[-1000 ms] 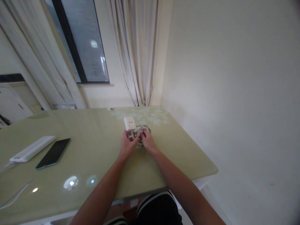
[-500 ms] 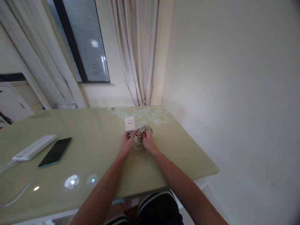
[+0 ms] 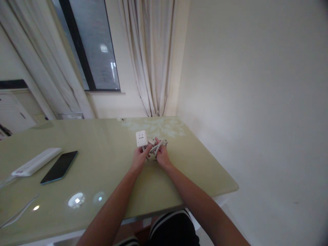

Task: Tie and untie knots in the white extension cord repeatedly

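Note:
A white extension socket [image 3: 141,138] with its outlet face turned up sits just beyond my left hand [image 3: 139,158]. That hand is closed around the cord close to the socket. Grey-white cord [image 3: 158,147] lies looped in a bundle between both hands, over the table near its far right part. My right hand [image 3: 163,155] is closed on the loops from the right side. A small white piece, perhaps the plug [image 3: 151,141], shows among the loops; its shape is partly covered by fingers and cord.
On the left of the glossy green table [image 3: 102,143] lie a dark phone [image 3: 59,167] and a long white device, perhaps a power strip [image 3: 37,162]. A thin white cable [image 3: 19,213] lies at the near left. A wall [image 3: 251,102] borders the table's right side.
The loops have been gathered tighter and lifted between my hands, and the white piece now shows among them. The socket has tilted and shifted slightly toward me.

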A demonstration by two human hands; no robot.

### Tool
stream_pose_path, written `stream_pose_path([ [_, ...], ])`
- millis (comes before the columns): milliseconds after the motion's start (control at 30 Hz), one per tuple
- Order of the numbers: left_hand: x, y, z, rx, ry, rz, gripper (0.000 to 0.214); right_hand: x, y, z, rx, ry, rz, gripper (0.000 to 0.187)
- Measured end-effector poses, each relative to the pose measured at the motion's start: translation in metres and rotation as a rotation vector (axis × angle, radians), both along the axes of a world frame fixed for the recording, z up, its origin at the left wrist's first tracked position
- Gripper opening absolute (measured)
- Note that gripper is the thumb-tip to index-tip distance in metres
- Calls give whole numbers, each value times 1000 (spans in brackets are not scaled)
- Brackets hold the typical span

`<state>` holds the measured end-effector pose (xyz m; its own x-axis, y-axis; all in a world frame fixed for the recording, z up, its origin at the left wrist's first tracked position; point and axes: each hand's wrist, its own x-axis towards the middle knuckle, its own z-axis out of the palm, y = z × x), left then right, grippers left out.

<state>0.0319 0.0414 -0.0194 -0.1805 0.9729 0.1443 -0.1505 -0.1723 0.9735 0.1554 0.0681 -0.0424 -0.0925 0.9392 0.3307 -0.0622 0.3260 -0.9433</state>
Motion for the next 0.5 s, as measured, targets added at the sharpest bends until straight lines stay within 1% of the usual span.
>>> stream_pose_path([
  [133,-3,3,-3,-57,-143,-27,56,5,-7,9,99,8,70,58],
  [200,-4,4,-3,-86,-220,-54,60,8,-9,12,134,-13,79,55],
  [267,-4,5,-4,-96,-262,-82,62,10,-10,12,155,-47,56,52],
  [367,-2,5,-4,-78,-282,-89,61,11,-7,11,156,-112,-8,47],
  [433,0,5,-4,-63,-299,-56,60,11,-5,9,125,-173,-46,45],
  [500,2,6,-4,-60,-322,7,57,10,-2,8,84,-261,-62,44],
])
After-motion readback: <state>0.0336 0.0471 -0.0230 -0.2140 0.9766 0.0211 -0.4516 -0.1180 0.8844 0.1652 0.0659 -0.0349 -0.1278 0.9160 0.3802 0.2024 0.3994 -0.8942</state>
